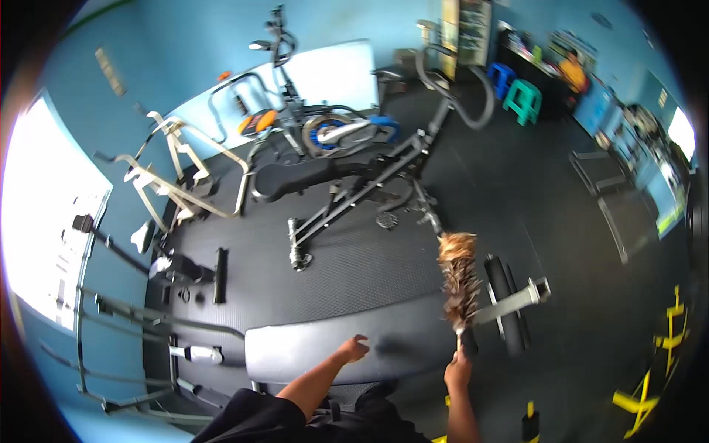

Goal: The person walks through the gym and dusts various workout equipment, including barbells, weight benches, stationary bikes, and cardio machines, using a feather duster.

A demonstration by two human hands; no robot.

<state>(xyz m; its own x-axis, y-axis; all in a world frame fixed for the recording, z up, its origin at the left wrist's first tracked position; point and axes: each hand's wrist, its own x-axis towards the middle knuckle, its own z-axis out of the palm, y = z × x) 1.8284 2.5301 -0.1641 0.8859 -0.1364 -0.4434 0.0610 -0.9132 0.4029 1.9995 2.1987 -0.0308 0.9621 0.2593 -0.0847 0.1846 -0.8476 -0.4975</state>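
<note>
My right hand point(458, 371) is wrapped round the handle of a feather duster point(459, 284), which points away from me. Its brown feathers, lighter at the tip, rise past the right end of a padded black bench point(310, 347). Over the middle of that bench hovers my left hand point(354, 348), empty, its fingers loosely bent and apart. A dark shadow lies on the padding beside it. Close to the duster, a grey metal bar point(517, 301) with foam rollers point(507, 304) sticks out from the bench's right end.
Beyond the bench stands a black exercise machine with a long seat point(295, 177). An exercise bike point(347, 133) and a beige frame point(185, 177) are farther back. Yellow racks point(670, 340) stand at right. Near green point(523, 102) and blue stools, a person in orange point(572, 71) sits at a counter.
</note>
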